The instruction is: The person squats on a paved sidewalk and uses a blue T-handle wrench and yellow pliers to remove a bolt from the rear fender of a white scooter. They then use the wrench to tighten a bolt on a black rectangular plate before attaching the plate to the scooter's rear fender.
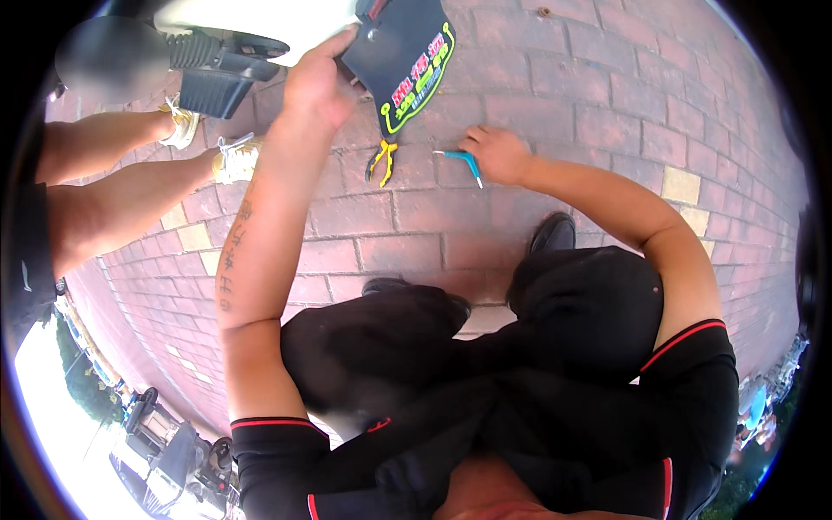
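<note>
My left hand (319, 87) reaches up to a black mudflap (401, 56) with coloured print and a yellow-green border. It grips the flap's left edge beside a white body panel (260, 22); some fingers are hidden behind. Down at the paving, my right hand (498, 154) has its fingers curled and pressed together, and whatever they may hold is hidden. Right beside those fingers lies a blue-handled tool (465, 161) with thin metal tips; I cannot tell if they touch it. Yellow-and-black pliers (381, 163) rest on the bricks below the flap's tip.
Another person's legs (130, 195), in light shoes, stand close on the left. Next to them are the vehicle's black footrest (224, 82) and ribbed rubber part (192, 50). My black shoe (553, 232) is planted on reddish brick paving (598, 78). Parked vehicles (169, 459) appear lower left.
</note>
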Demonstrator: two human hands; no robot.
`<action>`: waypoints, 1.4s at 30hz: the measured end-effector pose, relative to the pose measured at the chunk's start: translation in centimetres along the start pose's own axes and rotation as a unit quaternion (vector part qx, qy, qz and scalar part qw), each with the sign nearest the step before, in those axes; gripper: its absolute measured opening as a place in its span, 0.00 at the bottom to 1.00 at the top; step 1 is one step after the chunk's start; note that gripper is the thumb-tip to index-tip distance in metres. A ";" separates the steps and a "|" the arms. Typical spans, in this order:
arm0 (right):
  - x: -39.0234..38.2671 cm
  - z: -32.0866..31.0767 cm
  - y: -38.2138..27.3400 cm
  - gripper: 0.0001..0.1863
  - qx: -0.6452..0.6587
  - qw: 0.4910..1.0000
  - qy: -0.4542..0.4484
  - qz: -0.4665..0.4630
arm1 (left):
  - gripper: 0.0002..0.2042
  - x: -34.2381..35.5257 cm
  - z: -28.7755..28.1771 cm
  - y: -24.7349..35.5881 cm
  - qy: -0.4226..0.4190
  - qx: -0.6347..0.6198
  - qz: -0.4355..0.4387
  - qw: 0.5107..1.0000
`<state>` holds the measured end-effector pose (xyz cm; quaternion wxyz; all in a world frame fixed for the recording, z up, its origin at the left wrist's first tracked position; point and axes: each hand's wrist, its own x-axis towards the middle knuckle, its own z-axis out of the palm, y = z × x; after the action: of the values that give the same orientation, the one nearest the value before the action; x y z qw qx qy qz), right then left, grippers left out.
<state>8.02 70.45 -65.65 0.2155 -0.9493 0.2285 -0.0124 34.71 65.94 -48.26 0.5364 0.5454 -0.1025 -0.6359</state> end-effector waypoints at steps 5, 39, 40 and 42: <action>0.5 -0.4 -1.2 0.15 0.003 1.000 -0.002 -0.003 | 0.10 0.4 0.0 0.0 0.011 -0.030 0.017 0.999; 5.9 -16.8 -3.2 0.11 0.423 0.807 0.390 0.134 | 0.13 -0.1 0.3 0.1 0.004 0.002 -0.003 1.000; 6.0 -16.5 -3.1 0.11 0.373 0.827 0.404 0.121 | 0.13 -0.1 0.2 0.1 0.003 0.002 -0.003 1.000; 6.1 -17.0 -3.7 0.11 0.319 0.850 0.410 0.085 | 0.13 -0.3 0.3 0.2 0.005 0.001 -0.003 1.000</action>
<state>12.96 63.87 -49.18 0.3935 -0.7140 0.3591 -0.4543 34.51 65.95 -47.80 0.5339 0.5494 -0.0991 -0.6351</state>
